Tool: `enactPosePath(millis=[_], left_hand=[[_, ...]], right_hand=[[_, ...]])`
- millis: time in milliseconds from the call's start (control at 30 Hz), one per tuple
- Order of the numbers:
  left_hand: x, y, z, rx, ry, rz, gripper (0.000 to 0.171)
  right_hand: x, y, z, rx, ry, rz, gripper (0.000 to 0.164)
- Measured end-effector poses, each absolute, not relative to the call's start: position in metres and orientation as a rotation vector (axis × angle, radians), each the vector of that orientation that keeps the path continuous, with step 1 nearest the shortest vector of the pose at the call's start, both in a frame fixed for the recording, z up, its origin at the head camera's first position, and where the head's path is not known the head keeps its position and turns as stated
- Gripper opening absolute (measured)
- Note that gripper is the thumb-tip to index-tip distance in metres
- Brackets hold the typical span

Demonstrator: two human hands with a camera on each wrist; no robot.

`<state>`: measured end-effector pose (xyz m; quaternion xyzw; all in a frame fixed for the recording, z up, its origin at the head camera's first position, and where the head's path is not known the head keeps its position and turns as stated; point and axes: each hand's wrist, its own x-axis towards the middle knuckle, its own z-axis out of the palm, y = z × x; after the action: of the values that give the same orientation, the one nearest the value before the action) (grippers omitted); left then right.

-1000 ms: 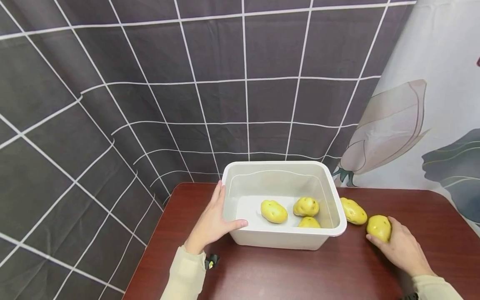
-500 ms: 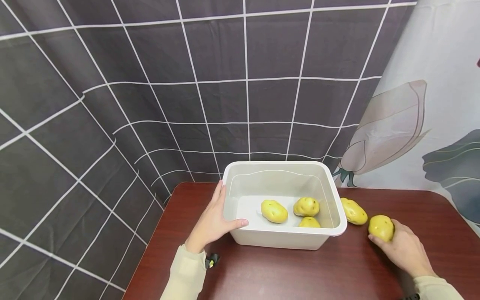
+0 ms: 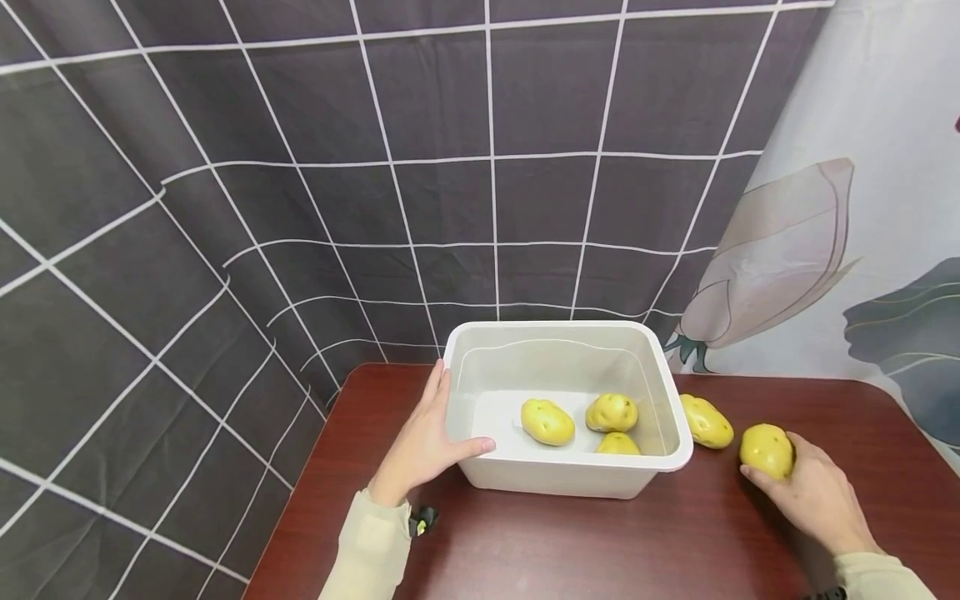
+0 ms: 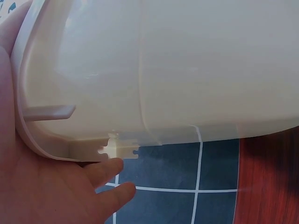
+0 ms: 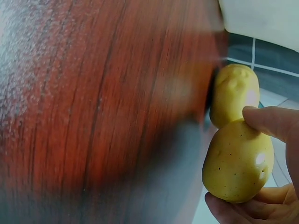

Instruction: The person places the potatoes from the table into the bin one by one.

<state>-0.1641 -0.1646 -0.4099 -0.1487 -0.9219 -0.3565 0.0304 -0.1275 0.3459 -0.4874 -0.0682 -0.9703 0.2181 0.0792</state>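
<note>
And there it was, a potato point(image 3: 767, 451) in the right hand point(image 3: 821, 496), lower right of the head view!
That right grip was curled snugly, thumb on one side and fingers on the other, while a second potato point(image 3: 707, 421) lay just beside on the reddish worktop point(image 3: 585, 542), near the bin's right end. Over at lower centre stood the pale bin point(image 3: 558, 479), three yellow potatoes point(image 3: 547, 422) inside; and the left hand point(image 3: 420, 442), its grip spread wide with fingers fairly straight, rested across the bin's near left corner, thumb over the front rim.
</note>
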Motion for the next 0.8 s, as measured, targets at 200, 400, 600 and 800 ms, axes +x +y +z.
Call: enactPosePath(millis=[200, 400, 600, 800], left_hand=[[-0.1645, -0.1649, -0.41, -0.466, -2.832, -1.101, 0.122], [-0.1642, -0.1636, -0.41, -0.468, -2.832, -1.106, 0.123], [-0.1644, -0.163, -0.4104, -0.467, -2.83, -1.116, 0.122], [-0.1641, -0.1635, -0.41, -0.456, -2.838, -1.095, 0.121]], right_hand=[[-0.1263, 0.3439, -0.4848, -0.193, -2.894, 0.653, 0.09], [-0.1244, 0.3444, -0.4837, -0.181, -2.865, 0.649, 0.09], [-0.1226, 0.3463, -0.4858, -0.157, -2.843, 0.655, 0.09], [-0.1223, 0.3441, -0.4828, -0.142, -2.836, 0.663, 0.091]])
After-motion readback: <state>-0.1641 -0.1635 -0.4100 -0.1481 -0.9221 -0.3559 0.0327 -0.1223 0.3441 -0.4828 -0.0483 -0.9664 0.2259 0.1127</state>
